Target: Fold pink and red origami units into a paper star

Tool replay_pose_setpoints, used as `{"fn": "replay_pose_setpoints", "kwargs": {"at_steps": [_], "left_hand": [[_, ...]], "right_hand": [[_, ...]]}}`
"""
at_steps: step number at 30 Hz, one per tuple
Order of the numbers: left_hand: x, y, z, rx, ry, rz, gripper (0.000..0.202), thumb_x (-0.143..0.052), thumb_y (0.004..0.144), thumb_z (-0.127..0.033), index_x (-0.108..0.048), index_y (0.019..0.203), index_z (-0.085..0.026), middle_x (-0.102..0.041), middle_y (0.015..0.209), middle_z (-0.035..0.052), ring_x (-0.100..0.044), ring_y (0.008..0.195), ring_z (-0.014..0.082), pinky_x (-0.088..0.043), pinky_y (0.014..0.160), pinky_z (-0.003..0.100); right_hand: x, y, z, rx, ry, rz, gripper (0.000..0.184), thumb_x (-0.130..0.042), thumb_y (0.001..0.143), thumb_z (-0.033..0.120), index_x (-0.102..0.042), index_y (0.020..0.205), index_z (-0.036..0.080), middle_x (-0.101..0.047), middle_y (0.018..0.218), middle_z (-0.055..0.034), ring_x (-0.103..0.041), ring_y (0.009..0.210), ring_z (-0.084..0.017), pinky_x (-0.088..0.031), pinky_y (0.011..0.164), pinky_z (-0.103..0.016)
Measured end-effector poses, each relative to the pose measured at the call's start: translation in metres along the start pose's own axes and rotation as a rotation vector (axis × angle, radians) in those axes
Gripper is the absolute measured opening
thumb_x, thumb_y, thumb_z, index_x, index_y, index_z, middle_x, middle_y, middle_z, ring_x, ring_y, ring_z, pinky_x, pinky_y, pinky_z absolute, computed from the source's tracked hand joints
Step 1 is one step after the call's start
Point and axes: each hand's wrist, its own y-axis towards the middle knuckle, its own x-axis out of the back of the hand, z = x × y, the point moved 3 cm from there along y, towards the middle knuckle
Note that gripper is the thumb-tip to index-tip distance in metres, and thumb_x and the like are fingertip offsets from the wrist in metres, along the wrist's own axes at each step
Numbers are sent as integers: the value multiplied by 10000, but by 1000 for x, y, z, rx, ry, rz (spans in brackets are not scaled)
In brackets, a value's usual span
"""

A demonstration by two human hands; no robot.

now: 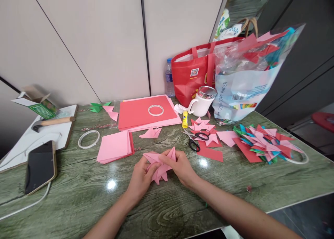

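Left hand (141, 174) and right hand (181, 165) pinching one folded pink paper (162, 170) between them.

Head view, red sheet (138, 110) as my landmark: I log the folded paper on its near side, fingers gripping both edges. Stack of pink squares (113, 146) near its front left; white ring (149, 111) on top of it; glue stick (185, 119) and mug (200, 105) to its right; scissors (193, 137) right and nearer.

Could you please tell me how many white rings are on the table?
3: one white ring left of the pink squares, another on the red sheet, a third partly covered by the folded-paper pile. More may be hidden.
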Motion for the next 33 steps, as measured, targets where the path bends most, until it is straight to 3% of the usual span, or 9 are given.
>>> {"fn": "replay_pose_setpoints", "kwargs": {"at_steps": [5,12,18,23,33], "left_hand": [[-1,0,0,53,-129,41,326,-587,756,-453,-574,854,-143,-586,554,-24,-519,425,119,-389,385,208],[-2,0,3,82,-227,70,401,-562,773,-516,-555,914,-141,-601,520,-24,-539,413,125,-392,387,205],[1,1,8,97,-203,39,391,-570,772,-508,-554,872,-130,-558,532,-40,-482,426,94,-349,408,188],[2,1,7,99,-210,24,381,-576,766,-507,-551,860,-139,-540,527,-46,-498,444,107,-377,441,205],[0,1,3,90,-192,59,383,-548,786,-499,-551,895,-132,-593,639,-7,-527,514,118,-413,481,219]], "right_hand": [[0,1,2,54,-105,42,303,-676,678,432,-596,623,146,-570,633,-6,-480,587,-124,-385,554,-243],[3,4,-1,95,-302,92,297,-637,710,430,-528,631,165,-511,572,26,-430,531,-108,-346,485,-221],[1,3,4,171,-330,226,195,-589,768,363,-573,739,172,-568,671,17,-488,609,-124,-388,566,-229],[-1,2,6,144,-305,266,220,-574,779,390,-571,749,172,-564,664,21,-483,598,-124,-391,569,-232],[0,4,4,58,-278,198,313,-608,729,419,-451,594,185,-429,529,55,-363,501,-84,-297,449,-198]]}}
